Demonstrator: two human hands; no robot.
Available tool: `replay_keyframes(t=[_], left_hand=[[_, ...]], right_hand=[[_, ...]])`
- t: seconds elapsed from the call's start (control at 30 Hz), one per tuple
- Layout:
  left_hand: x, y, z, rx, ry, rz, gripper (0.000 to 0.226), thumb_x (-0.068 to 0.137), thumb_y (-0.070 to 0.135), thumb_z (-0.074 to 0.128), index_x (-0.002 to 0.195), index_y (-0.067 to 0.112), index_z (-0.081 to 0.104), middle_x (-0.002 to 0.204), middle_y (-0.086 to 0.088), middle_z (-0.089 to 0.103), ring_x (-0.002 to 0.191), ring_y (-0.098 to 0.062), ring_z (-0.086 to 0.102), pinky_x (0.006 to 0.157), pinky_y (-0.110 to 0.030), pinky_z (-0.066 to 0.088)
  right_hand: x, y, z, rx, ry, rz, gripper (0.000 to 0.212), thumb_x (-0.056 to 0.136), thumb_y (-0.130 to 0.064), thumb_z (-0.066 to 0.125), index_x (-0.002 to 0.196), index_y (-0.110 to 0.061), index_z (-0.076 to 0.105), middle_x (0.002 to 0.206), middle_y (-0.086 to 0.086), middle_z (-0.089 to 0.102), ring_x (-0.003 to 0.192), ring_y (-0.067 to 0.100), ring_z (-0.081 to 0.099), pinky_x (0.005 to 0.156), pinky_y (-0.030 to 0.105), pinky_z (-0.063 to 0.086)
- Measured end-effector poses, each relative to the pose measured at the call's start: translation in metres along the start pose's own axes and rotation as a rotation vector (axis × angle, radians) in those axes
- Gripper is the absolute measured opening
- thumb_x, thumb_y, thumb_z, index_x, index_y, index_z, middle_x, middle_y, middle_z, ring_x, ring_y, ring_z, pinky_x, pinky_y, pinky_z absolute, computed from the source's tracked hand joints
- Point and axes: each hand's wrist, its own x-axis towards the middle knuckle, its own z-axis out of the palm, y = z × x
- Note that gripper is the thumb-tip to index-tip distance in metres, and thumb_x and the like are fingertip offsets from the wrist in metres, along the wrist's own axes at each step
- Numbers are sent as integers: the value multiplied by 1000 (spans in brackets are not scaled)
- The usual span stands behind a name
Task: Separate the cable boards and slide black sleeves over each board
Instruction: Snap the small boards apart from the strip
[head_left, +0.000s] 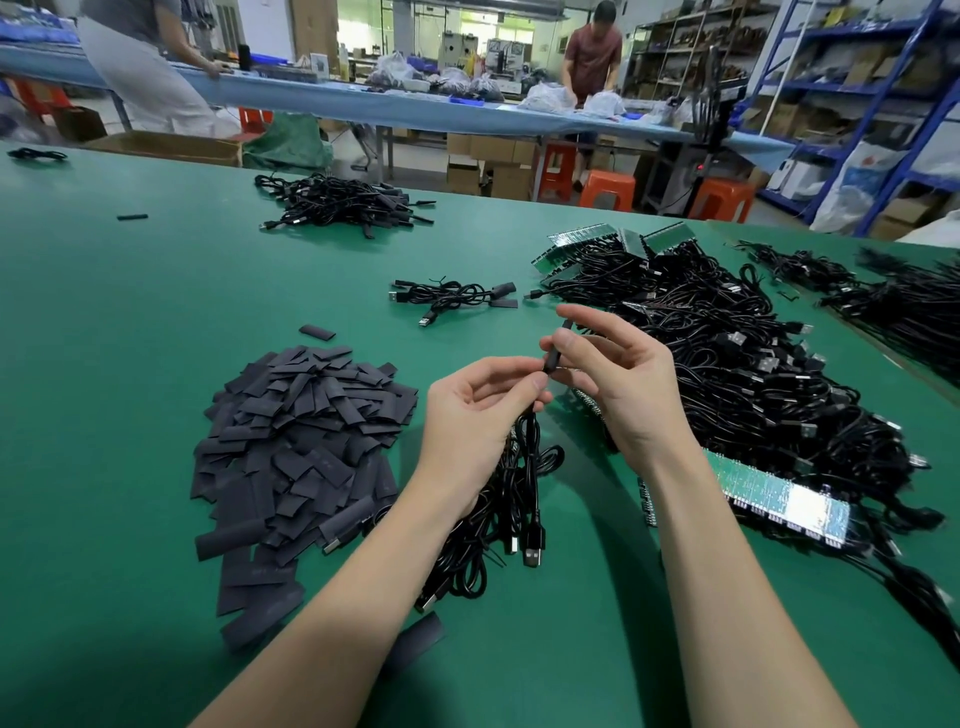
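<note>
Left hand pinching a black cable just right of the heap of black sleeves, right hand pinching one black sleeve right above it, cable pile with green boards further right, all on the green table

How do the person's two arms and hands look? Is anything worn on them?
Both forearms are bare up to the frame's lower edge: no sleeves, gloves, watch or rings show. The left hand and right hand have short, unpainted nails.
</note>
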Motion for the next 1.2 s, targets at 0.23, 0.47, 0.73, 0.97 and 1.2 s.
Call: replay_keyframes(t=[0.23,0.47,0.73,0.97,1.2], left_hand=[[1,-1,0,-17,15,-13,13,87,-2,74,91,9,77,84,-9,78,74,-15,73,73,-20,56],[1,0,1,-13,23,-16,14,87,-4,73,90,10,77,81,-7,77,73,-14,72,72,-18,56],[1,0,0,-18,37,-22,12,87,-3,73,90,7,77,81,-10,77,73,-15,73,71,-19,56],[1,0,-1,-12,35,-25,12,86,-3,74,89,9,77,82,-10,77,75,-17,74,72,-20,57],[3,-4,-1,105,-10,-72,17,89,15,77,103,14,67,98,2,72,87,-3,70,80,-14,51]], right_hand=[[1,2,1,28,10,5,18,89,-6,72,105,-13,76,91,16,77,81,21,72,76,25,57],[2,2,2,28,23,-9,15,89,-4,72,101,-12,77,90,15,77,83,22,73,79,29,59],[2,6,3,62,17,18,18,86,-8,76,102,-15,79,94,17,76,82,22,73,75,27,58],[1,5,2,13,32,39,18,86,-9,77,101,-16,79,95,17,77,82,23,73,75,27,57],[4,-7,8,198,118,56,21,85,-12,74,106,-10,73,91,12,76,76,16,70,71,22,57]])
